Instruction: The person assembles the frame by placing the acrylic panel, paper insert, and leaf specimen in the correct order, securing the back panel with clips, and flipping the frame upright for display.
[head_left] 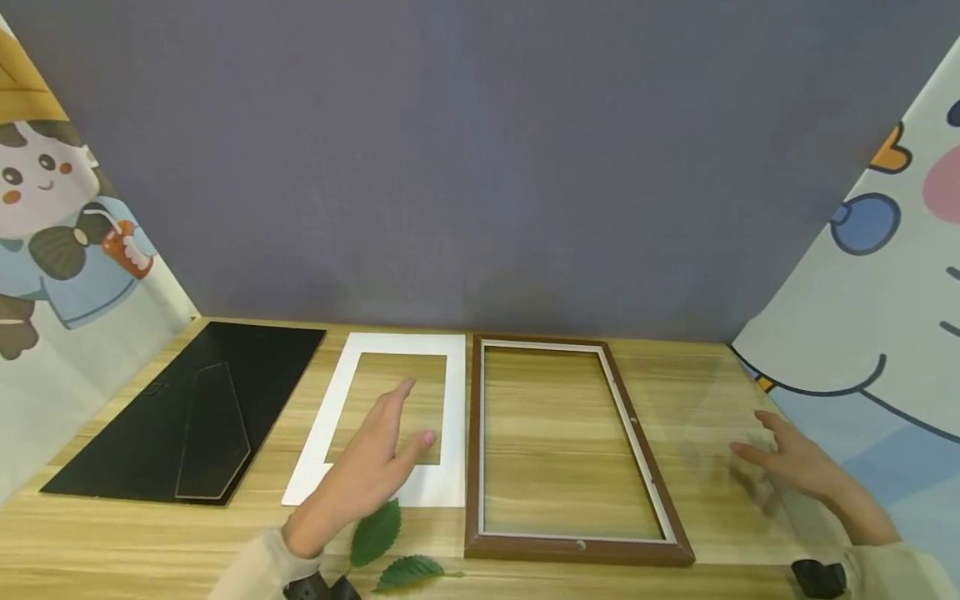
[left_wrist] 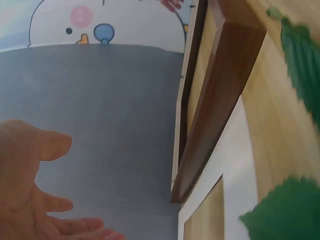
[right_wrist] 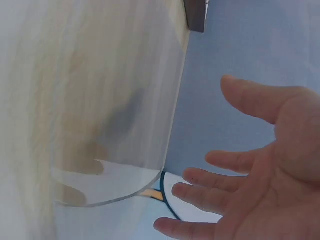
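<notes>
My left hand (head_left: 371, 467) hovers with spread fingers over a white picture mat (head_left: 455, 417), holding nothing. To the mat's right lies a brown picture frame (head_left: 525, 547) with a pale inner edge. On the far right, a clear sheet (head_left: 705, 500) lies on the wood and mirrors my right hand (right_wrist: 260, 170) in the right wrist view. That hand is held above the sheet's right side, fingers apart and palm bare. Two green leaves, one upright (head_left: 377, 533) and one lying sideways (head_left: 408, 572), rest below the mat near my left wrist.
A black backing board (head_left: 150, 433) with a fold-out stand leg (head_left: 213, 442) lies at the left of the wood-grain table (head_left: 255, 533). Behind everything rises a grey panel (head_left: 465, 167). Cartoon-printed panels flank the table, at left (head_left: 135, 333) and at right (head_left: 840, 350).
</notes>
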